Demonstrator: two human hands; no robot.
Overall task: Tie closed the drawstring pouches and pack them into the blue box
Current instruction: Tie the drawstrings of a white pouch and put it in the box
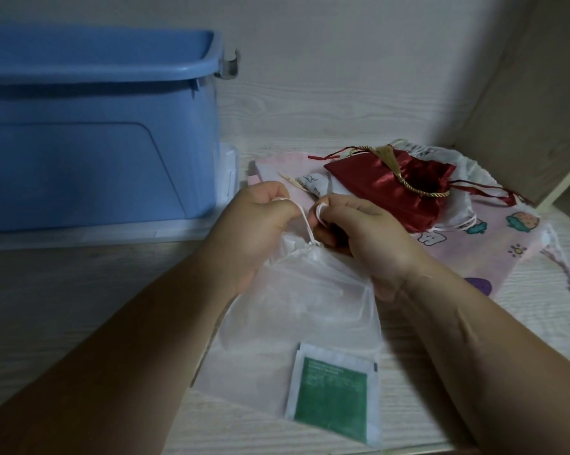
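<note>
A sheer white drawstring pouch lies in front of me, its neck gathered between my hands. My left hand pinches one end of its white cord. My right hand pinches the other end, looped at the fingertips. A second flat sheer pouch lies beneath it. Behind, a red satin pouch with a gold tassel sits open on a white pouch and a pink printed pouch. The blue box stands at the back left.
A white sachet with a green label lies near the front edge. The blue box sits on a clear lid. A wooden panel closes the right side. The floor is pale wood grain.
</note>
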